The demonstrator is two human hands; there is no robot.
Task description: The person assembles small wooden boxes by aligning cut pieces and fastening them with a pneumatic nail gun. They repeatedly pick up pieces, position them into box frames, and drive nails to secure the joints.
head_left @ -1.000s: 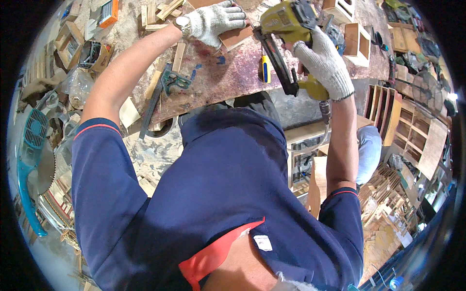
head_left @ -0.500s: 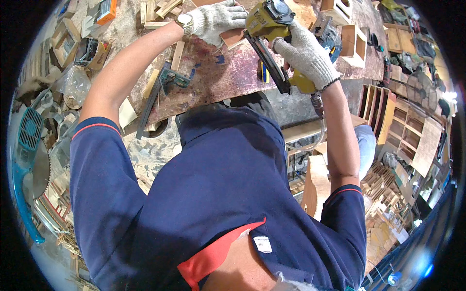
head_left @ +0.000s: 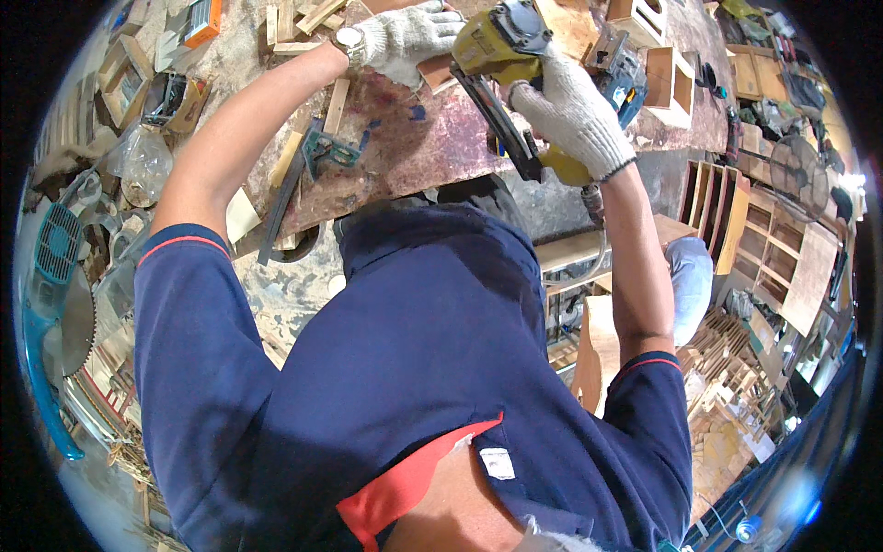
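Observation:
My left hand point(head_left: 405, 41), in a knitted white work glove with a watch at the wrist, is closed over a reddish-brown piece of wood point(head_left: 439, 72) at the far side of the workbench point(head_left: 405, 161). Part of the wood is hidden under the fingers. My right hand point(head_left: 578, 115), gloved the same way, grips a yellow and black nail gun point(head_left: 497, 44) by its handle. The gun's head is beside my left fingertips, and its long black magazine slants back toward me. Its nose is hidden. An air hose point(head_left: 600, 248) trails from the handle's end.
A green tool with a dark strip point(head_left: 326, 152) lies at the bench's near left edge. Small wooden boxes point(head_left: 670, 87) and another power tool point(head_left: 612, 69) are right of the gun. Wood strips point(head_left: 308, 18) lie far left. A blue saw point(head_left: 55, 276) stands left of the bench.
My right hand and the nail gun have shifted slightly left, toward my left hand. The left hand has hardly moved.

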